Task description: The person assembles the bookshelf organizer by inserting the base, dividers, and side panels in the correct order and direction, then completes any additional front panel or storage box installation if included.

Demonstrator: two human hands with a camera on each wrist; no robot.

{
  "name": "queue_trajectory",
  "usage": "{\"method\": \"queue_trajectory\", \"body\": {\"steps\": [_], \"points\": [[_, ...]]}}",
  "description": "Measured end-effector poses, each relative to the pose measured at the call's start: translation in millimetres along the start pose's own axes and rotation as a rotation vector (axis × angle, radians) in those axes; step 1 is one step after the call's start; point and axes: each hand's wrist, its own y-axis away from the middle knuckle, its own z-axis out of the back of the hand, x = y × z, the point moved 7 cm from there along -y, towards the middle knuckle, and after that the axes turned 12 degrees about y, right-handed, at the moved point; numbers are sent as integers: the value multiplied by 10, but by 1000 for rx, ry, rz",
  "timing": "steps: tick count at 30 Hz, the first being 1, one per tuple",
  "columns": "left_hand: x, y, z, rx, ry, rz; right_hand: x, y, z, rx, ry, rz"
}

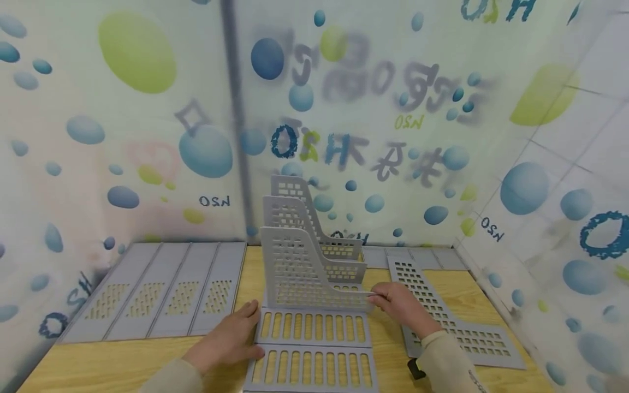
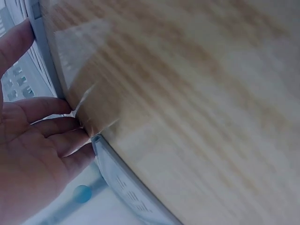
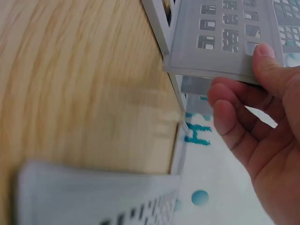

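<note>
Grey plastic, stepped and full of small square holes — the front upright panel point(image 1: 295, 267) is pinched at its low right end between thumb and fingers of the right hand point(image 1: 400, 305). Panel stands directly left of that hand, over the grey slotted base panel point(image 1: 314, 345); cannot tell if its lower edge is seated. Left hand point(image 1: 231, 335) has fingers extended, not curled round anything, thumb touching the base's left edge. Two matching grey uprights point(image 1: 356, 265) stand in line behind, partly hidden by the front one.

Loose flat grey L-shaped perforated panel point(image 1: 442, 322) lies right of the base, right forearm's light sleeve point(image 1: 452, 360) crossing over it. Grey four-section flat panel with hole patches point(image 1: 157, 273) lies left, beyond the left hand — another low grey strip point(image 1: 417, 256) at back right. All on a wood-grain tabletop point(image 1: 472, 286), dotted white sheeting point(image 1: 314, 114) behind.
</note>
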Motion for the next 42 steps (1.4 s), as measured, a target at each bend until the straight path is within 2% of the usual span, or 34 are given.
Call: {"method": "queue_trajectory", "body": {"steps": [3, 9, 13, 17, 22, 25, 29, 32, 35, 38, 42], "points": [[16, 2, 0, -9, 20, -11, 49, -33, -26, -36, 24, 1], [-2, -22, -5, -9, 66, -55, 143, -59, -2, -97, 53, 55], [-23, -33, -15, 0, 58, -46, 164, -76, 17, -109, 79, 41], [-31, -19, -12, -9, 21, 1, 145, -122, -41, -92, 96, -20], [-43, -25, -18, -26, -2, 58, 69, -184, -133, -78, 121, -156], [-60, -41, 10, -78, 10, 52, 36, -222, -151, -100, 132, -207], [-47, -65, 80, -150, -15, 37, 4, -286, -183, -107, 85, -236], [8, -89, 112, -163, -29, 57, -57, -295, -203, -74, 28, -273], [54, -96, 116, -156, -16, 68, -203, -204, -122, -17, 14, -360], [75, -75, 100, -141, 7, 49, -465, -16, 73, 72, 86, -466], [72, -24, 92, -129, 29, 14, -884, 344, 281, 249, 225, -602]]}}
